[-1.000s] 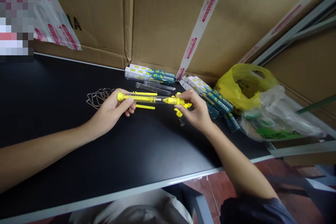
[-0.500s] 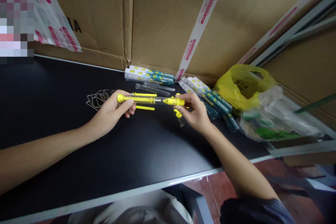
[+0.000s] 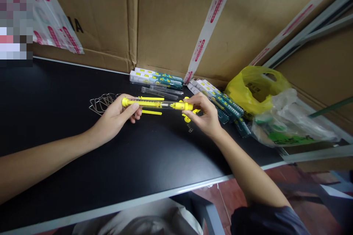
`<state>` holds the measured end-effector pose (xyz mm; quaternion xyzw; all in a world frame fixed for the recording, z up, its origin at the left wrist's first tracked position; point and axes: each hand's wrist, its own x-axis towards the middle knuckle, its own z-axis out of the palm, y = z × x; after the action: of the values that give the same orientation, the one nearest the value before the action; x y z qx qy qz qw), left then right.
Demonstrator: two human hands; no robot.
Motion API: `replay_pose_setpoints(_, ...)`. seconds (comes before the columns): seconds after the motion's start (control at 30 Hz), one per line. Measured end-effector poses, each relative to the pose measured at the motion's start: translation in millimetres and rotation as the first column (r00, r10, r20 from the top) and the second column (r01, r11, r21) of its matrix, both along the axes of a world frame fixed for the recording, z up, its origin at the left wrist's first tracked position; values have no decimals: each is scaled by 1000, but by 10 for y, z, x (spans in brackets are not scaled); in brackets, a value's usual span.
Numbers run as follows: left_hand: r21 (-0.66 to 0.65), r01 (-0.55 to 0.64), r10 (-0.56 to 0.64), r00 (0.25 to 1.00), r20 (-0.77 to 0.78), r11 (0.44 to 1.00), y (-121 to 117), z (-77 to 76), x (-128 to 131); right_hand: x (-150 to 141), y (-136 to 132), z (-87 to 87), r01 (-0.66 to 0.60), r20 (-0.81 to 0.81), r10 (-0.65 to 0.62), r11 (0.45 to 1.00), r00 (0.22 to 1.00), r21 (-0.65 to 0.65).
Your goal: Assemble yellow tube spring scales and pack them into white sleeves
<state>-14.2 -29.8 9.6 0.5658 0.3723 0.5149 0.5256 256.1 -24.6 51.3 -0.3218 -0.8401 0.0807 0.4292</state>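
A long clear tube with yellow ends (image 3: 154, 104) is held level just above the black table (image 3: 82, 176). My left hand (image 3: 117, 117) grips its left end between thumb and fingers. My right hand (image 3: 205, 115) pinches the yellow cap at its right end. Beneath the tube lie a thin yellow strip (image 3: 151, 112), small yellow hook-shaped parts (image 3: 188, 118) and a tiny metal spring (image 3: 190, 128). A bunch of bent wire clips (image 3: 102, 102) lies just left of my left hand.
Boxed packs in green and white (image 3: 157, 78) and clear tubes (image 3: 161, 91) lie by the cardboard wall (image 3: 171, 18); more packs (image 3: 220, 101) fan out beside a yellow plastic bag (image 3: 255, 88) and a clear bag (image 3: 289, 125) at the right. The table's front edge runs below.
Both hands keep their grip on the tube. My right hand's fingers have shifted slightly at the yellow cap; the view has drifted a little.
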Motion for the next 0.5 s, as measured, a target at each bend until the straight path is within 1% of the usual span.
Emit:
replay_pose_setpoints(0.17,-10,-5,5,1000,-7,1000,0,-9,-5,-23,-16,-12,-18,-10,18,999,1000,-36)
replay_pose_setpoints(0.37,-3,-2,2,1000,-12,1000,0,-23,-4,-8,-25,-42,35,22,-33,997,999,-74)
replay_pose_setpoints(0.5,-15,-3,2,1000,-16,1000,6,-31,-8,8,-27,-50,24,34,-21,995,999,-97)
